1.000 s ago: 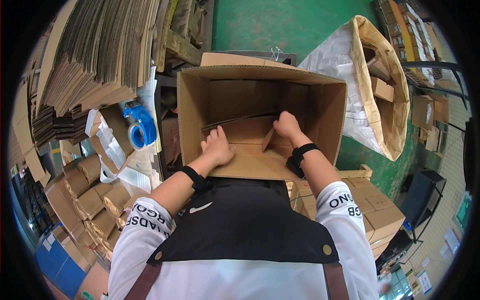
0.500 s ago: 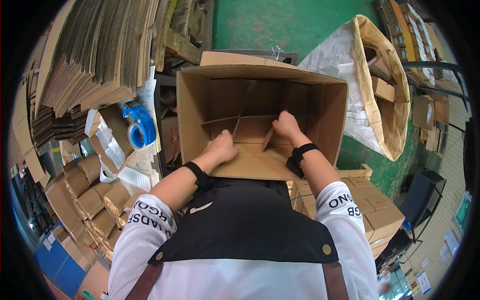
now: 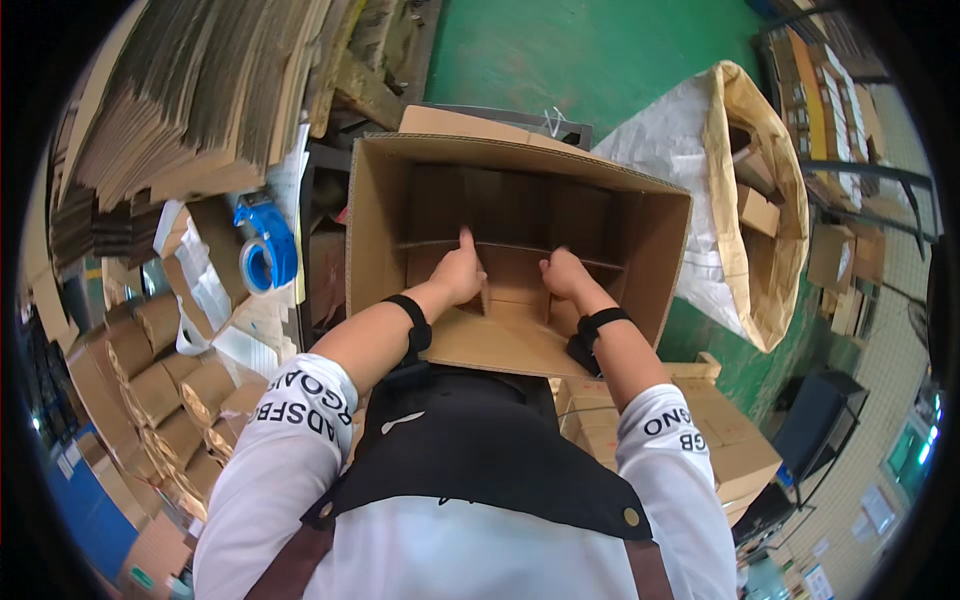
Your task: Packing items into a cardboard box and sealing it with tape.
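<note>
A large open cardboard box [image 3: 655, 260] is in front of me, its opening facing up toward me. Inside, a cardboard divider [image 3: 515, 272] runs crosswise, with shorter panels coming off it toward me. My left hand [image 3: 457, 275] is in the left half of the box, index finger stretched along the divider and thumb against a short panel; it appears to pinch that panel. Further right, my right hand [image 3: 566, 275] has its fingers curled at the top of another short panel and grips it. Its fingertips are partly hidden.
Stacked flat cardboard sheets [image 3: 200, 110] rise at the far left. Near them lies a blue tape dispenser [image 3: 270, 245]. A large paper sack [image 3: 755, 200] holding cardboard pieces stands on the right. Closed cartons [image 3: 715, 425] are at the near right, wrapped paper bundles [image 3: 165, 390] at the near left.
My left hand has moved up and slightly right, its index finger now extended. The crossing divider panels have shifted in the box, and my right hand has dropped slightly nearer. The view has shifted a little.
</note>
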The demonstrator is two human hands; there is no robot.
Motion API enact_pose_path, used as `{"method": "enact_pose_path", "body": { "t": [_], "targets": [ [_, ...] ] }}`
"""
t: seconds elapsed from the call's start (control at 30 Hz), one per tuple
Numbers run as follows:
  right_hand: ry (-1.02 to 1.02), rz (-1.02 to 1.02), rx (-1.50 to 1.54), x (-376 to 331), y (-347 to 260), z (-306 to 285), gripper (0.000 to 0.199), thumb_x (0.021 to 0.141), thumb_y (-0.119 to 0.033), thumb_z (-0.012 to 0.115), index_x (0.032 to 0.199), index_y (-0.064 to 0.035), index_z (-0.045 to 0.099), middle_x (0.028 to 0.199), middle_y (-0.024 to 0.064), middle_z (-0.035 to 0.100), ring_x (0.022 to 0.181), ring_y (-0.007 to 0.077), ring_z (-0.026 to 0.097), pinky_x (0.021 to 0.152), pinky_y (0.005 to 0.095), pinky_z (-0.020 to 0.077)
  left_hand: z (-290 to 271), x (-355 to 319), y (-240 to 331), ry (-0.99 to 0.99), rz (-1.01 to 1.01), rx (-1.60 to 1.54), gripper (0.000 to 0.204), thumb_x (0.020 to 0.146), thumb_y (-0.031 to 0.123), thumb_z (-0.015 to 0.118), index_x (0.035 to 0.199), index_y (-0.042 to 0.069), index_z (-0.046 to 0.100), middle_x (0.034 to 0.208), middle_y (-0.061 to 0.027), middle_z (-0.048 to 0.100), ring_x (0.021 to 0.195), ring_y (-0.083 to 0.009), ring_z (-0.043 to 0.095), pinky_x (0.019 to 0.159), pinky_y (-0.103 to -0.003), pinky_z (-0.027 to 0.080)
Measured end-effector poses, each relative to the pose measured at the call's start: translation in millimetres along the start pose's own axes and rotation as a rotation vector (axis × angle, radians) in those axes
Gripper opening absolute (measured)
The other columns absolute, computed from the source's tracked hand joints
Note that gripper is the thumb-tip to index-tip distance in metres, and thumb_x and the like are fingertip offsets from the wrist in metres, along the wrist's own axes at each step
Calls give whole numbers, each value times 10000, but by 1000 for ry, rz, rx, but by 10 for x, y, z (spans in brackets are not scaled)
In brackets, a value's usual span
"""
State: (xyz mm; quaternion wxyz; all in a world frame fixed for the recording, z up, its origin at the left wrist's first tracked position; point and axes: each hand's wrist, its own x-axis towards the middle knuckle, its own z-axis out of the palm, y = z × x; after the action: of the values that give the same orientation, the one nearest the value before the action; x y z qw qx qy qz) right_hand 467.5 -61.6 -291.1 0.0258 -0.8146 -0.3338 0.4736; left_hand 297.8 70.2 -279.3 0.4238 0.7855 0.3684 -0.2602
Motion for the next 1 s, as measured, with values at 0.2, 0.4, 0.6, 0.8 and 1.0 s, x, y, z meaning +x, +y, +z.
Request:
{"method": "enact_pose_path", "body": {
  "t": [0.2, 0.4, 0.6, 0.8, 1.0],
  "targets": [
    [166, -338, -60, -550, -233, -727, 682, 866, -317, 622, 1299, 126, 336, 883, 284, 635, 805, 393, 652, 732, 421, 528, -575, -774, 118, -169, 81, -79, 826, 825, 300, 647, 1421, -44, 191, 1049, -282, 616, 982, -418, 604, 846, -433, 491],
    [-327, -381, 757, -2148, -880, -1179, 459, 967, -173, 510, 1375, -11, 375, 941, 145, 665, 806, 198, 664, 717, 297, 539, -719, -2620, -217, 492, 434, -607, 468, 918, 282, 574, 1315, 64, 458, 1170, -150, 596, 1052, -305, 584, 910, -399, 461],
    [-599, -293, 484, -2299, -1482, -199, 419, 947, -84, 528, 1319, 59, 402, 1052, 188, 630, 918, 193, 631, 842, 306, 501, 132, -4193, -1706, 1548, -626, -363, 336, 776, 157, 696, 1070, 37, 586, 980, -172, 598, 950, -352, 576, 828, -418, 472],
    [-756, -840, -15, -2330, -3230, 594, 274, 936, -106, 574, 1179, 21, 557, 978, 97, 671, 929, 112, 600, 809, 257, 484, 430, -4963, -3338, 1595, -740, -99, 346, 810, 273, 670, 1045, 33, 587, 977, -146, 609, 923, -338, 584, 812, -426, 458],
    [-251, -1768, -275, -2368, -5426, 2629, 156, 817, -157, 638, 899, -25, 648, 885, 140, 623, 860, 320, 589, 770, 406, 462, 103, -4648, -3606, 1168, -967, -48, 456, 792, 419, 653, 1060, 66, 547, 1032, -130, 605, 972, -322, 599, 847, -449, 451]
  ]
}}
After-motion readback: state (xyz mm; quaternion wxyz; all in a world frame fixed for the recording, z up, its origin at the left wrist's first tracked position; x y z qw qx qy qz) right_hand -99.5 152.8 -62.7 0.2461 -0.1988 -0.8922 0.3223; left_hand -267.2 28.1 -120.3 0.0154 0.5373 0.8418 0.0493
